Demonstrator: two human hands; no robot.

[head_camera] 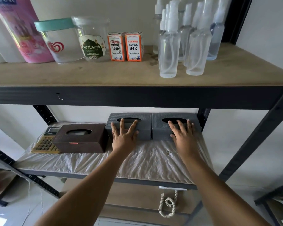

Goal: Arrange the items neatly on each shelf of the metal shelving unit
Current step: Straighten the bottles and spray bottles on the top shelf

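At the centre of the frame we see both hands laid flat on two grey tissue boxes that stand side by side, touching, at the back right of the middle shelf [153, 162]; the left hand [124, 133] rests with fingers straight and spread on the left grey box [145, 126], fingertips at the edge of its oval opening; the right hand [182, 132] lies the same way on the right grey box [160, 128], fingers straight, neither hand curled round anything; the shelf under them is covered with crinkled clear plastic; to the left, just beside the grey pair, stands a brown tissue box [82, 138], and a calculator [44, 142] lies partly behind it at the left of the frame; on the upper shelf [88, 74], from upper left to upper right, we see a pink bottle [21, 30], a jar with a teal lid [59, 41], a clear jar with a green label [92, 39], two orange refill ink boxes [125, 46] and a cluster of clear spray bottles [186, 38]; a coiled phone cord [168, 204] hangs low in the frame.
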